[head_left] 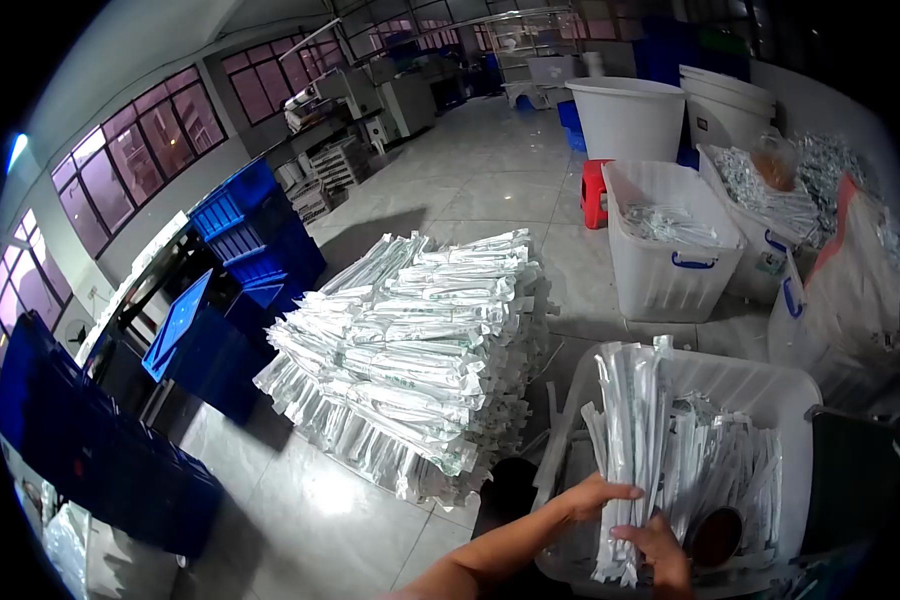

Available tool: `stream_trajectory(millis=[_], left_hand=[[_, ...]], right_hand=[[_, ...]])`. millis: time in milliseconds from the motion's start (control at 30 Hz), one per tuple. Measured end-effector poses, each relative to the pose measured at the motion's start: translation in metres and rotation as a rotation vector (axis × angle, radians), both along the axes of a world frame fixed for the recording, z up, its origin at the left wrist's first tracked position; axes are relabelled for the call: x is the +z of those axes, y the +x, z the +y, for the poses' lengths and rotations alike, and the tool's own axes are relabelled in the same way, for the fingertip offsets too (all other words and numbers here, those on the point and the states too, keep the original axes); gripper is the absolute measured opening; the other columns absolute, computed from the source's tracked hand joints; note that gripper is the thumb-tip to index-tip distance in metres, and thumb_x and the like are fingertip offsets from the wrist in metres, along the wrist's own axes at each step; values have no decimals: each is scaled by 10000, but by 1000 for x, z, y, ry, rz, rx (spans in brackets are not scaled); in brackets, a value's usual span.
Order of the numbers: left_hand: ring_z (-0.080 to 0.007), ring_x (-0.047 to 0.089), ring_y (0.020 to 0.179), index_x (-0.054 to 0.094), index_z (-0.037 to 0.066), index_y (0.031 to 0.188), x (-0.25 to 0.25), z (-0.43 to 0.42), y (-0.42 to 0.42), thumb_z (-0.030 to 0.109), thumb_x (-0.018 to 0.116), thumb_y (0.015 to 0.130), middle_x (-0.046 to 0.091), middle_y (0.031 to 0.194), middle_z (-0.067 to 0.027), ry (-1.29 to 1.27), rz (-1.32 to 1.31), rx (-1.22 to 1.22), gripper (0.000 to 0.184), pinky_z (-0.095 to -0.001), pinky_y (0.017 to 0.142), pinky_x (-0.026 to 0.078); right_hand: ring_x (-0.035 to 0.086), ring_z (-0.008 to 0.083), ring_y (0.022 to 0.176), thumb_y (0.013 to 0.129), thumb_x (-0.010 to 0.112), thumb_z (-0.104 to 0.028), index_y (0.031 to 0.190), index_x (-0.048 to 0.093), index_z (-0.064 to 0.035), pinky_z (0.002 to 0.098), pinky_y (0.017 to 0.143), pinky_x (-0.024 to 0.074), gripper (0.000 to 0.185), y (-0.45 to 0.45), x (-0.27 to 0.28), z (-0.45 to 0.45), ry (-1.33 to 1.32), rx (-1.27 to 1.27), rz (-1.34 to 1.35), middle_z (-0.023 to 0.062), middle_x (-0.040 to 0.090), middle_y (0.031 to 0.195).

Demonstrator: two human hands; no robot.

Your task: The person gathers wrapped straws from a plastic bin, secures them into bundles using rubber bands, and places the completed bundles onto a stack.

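A bundle of long, thin white paper-and-film packets (632,430) stands upright between my two hands, above a translucent plastic bin (800,385). My left hand (600,495) wraps round the bundle's middle from the left. Lower down, my right hand (655,545) grips it from the right, with the thumb across the front. More of the same packets (740,480) stand on end inside the bin behind the bundle. A round brown object (716,537) sits in the bin just right of my right hand. What the packets contain cannot be made out.
A tall stack of bundled packets (410,350) rises from the floor left of the bin. Blue crates (255,225) line the left side. Beyond are a white bin (675,270) of loose packets, a red stool (594,195) and a large white tub (628,120). A plastic sack (850,280) leans at right.
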State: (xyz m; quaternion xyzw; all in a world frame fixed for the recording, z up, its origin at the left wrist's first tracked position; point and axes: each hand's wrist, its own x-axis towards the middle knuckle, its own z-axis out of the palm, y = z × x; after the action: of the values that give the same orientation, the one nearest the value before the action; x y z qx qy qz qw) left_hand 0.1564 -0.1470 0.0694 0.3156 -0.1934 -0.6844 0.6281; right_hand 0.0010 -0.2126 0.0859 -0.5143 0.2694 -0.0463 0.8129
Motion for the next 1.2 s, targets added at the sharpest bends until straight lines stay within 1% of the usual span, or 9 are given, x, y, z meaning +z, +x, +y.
stream_trajectory(millis=[167,267,433,567,700,767,833,1033,1200], left_hand=[[-310,543,973,358,-105,1164,-7,-8,1,187,646,701,500,1098,-213,-109,400,-111,618,-383,836,464],[-248,569,865,378,-95,1131,-24,-4,-31,180,602,702,535,967,-164,49,667,-233,556,-330,780,492],[-221,534,834,399,-55,1109,-37,25,-59,202,598,675,507,914,-145,-32,751,-238,542,-303,782,466],[-245,540,862,400,-58,1117,-37,22,-63,176,592,666,519,940,-160,-14,772,-289,543,-343,844,428],[-289,556,869,388,-73,1135,-21,19,-66,146,591,645,516,981,-210,-12,728,-419,575,-384,839,452],[-323,548,908,380,-86,1147,-19,23,-59,139,585,651,509,995,-230,-70,717,-521,583,-395,843,455],[-352,533,960,374,-72,1175,-36,38,-54,208,612,683,495,1038,-250,-42,679,-493,615,-403,839,458],[-371,487,1040,375,-17,1209,-18,47,-51,265,630,733,446,1139,-261,-65,761,-403,609,-388,780,502],[-245,626,698,384,-11,1170,4,41,-38,98,601,693,586,887,-170,321,430,-413,536,-358,611,540]], right_hand=[[594,246,818,701,593,-266,1016,472,57,345,704,494,468,-18,52,50,276,31,159,174,581,900],[551,205,656,798,529,-196,814,595,-39,364,659,437,171,-41,-28,57,447,20,216,69,591,735],[556,257,873,762,555,-264,1047,463,32,359,788,449,421,-59,-73,18,-510,-118,945,163,556,955],[288,249,1211,740,603,-130,1242,302,3,346,977,248,601,-38,13,-39,-660,-579,-88,152,308,1301],[411,270,1125,724,642,-171,1229,367,-5,336,957,288,598,15,39,-92,-1051,-243,-36,159,440,1206],[541,238,953,748,618,-260,1083,540,-14,317,894,356,423,30,49,-85,-338,248,18,123,594,967],[585,195,835,794,550,-343,902,639,-12,303,844,394,360,31,44,-62,-456,417,-26,91,635,815],[552,221,939,825,339,-586,1008,591,12,329,868,378,675,39,15,-35,-355,309,43,149,606,959],[529,234,994,816,293,-621,1091,531,20,340,883,372,737,34,30,-35,-338,185,-51,160,572,1031]])
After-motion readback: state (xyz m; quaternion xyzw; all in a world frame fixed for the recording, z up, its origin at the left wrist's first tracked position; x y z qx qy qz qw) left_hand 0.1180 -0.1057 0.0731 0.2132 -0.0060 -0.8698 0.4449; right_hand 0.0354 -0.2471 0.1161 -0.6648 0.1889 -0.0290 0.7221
